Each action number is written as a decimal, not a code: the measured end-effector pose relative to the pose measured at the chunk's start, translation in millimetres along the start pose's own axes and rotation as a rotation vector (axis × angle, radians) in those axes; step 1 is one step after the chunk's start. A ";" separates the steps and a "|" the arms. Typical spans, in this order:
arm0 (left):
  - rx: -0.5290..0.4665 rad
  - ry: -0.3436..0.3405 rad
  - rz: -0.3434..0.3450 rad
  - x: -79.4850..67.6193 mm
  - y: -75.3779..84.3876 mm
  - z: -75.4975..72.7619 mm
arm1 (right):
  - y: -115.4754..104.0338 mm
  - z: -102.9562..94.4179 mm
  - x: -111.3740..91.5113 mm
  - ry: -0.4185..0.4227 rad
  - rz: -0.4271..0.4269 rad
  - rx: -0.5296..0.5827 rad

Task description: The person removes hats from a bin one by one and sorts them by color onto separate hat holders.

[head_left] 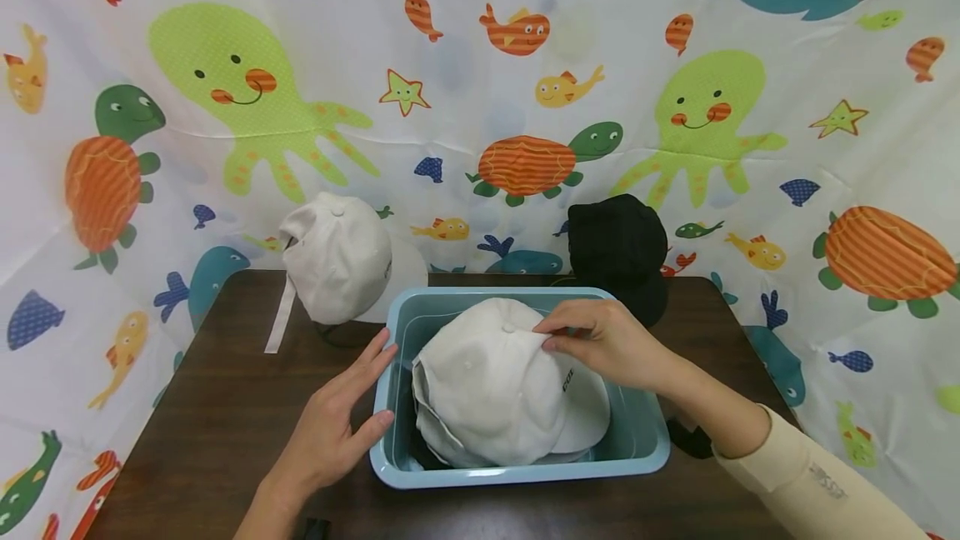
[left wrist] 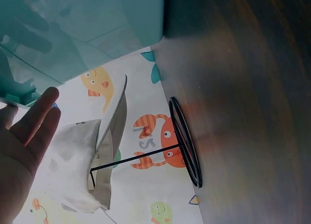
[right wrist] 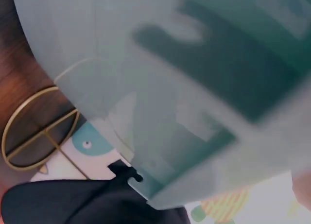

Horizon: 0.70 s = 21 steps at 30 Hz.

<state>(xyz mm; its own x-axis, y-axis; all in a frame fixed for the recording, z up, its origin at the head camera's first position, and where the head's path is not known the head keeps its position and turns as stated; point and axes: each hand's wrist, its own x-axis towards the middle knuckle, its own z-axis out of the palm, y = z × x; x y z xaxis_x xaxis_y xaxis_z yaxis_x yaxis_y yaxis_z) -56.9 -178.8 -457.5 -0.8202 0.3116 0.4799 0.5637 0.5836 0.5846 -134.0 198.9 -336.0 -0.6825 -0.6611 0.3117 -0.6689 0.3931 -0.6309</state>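
A white cap (head_left: 487,390) with dark lettering at its front lies in a light blue plastic bin (head_left: 525,476), brim toward the right. My right hand (head_left: 618,348) pinches the crown of this cap between thumb and fingers, near the front. Something dark shows beneath the cap at the bin's lower left. Along the bin's left rim, my left hand (head_left: 333,419) rests with its fingers extended. In the left wrist view, those fingers (left wrist: 36,124) lie beside the bin wall (left wrist: 92,34). The right wrist view is mostly filled by the bin's side (right wrist: 87,34), and the right fingers are hidden there.
Behind the bin at left, another white cap (head_left: 337,261) hangs on a black wire stand (left wrist: 184,141). A black cap (head_left: 618,248) sits at back right, by a gold wire stand (right wrist: 14,127). A sea-animal curtain (head_left: 465,115) hangs behind the dark wooden table (head_left: 217,432).
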 end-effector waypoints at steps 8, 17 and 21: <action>0.018 -0.022 -0.015 0.5 2.4 -0.7 | -3.4 -11.0 1.3 0.014 -0.057 -0.051; 0.024 -0.023 -0.019 0.5 1.9 -0.1 | -15.0 -27.0 10.8 0.030 -0.089 -0.089; 0.016 -0.019 -0.013 0.7 2.3 -1.0 | -20.0 -33.7 15.7 0.040 -0.107 -0.102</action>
<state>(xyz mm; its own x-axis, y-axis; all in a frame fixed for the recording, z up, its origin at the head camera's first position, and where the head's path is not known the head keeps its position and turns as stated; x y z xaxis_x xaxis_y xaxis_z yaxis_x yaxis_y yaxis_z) -56.0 -178.0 -455.1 -0.8292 0.3179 0.4597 0.5514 0.5997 0.5799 -141.3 202.2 -294.5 -0.6154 -0.6775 0.4027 -0.7637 0.3861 -0.5175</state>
